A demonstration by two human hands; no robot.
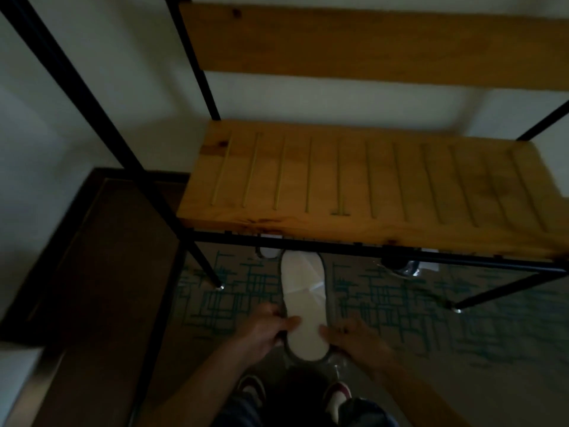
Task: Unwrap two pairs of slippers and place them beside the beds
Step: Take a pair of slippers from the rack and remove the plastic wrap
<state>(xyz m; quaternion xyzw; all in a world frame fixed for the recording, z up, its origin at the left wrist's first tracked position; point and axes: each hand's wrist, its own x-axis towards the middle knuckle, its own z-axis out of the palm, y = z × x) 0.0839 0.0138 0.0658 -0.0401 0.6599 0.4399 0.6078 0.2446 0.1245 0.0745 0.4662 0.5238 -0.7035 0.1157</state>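
Where the view looks steeply down, two shoes (337, 396) with red trim appear at the near edge, on either side of a dark shadow. Just beyond them both hands meet on a white slipper (303, 306) with a grey rim, its heel end nearest and its toe pointing away. Left hand (264, 329): closed on the slipper's left edge, thumb lying across the white insole. Right hand (351, 335): gripping the right edge near the heel, thumb on the insole. Clear plastic wrap (334, 363) shows below the heel, beside the right hand; whether it touches the slipper cannot be told. Beneath lies a patterned carpet (400, 306), beige with green line work. To the left stands a dark brown wooden panel (101, 257). Farther off, the slipper's toe reaches the near edge of a slatted wooden bench (363, 183) on a black metal frame (354, 246), under which pale objects are partly visible, unidentifiable. Farthest, a wooden backrest board (369, 44) crosses a pale wall (138, 87).
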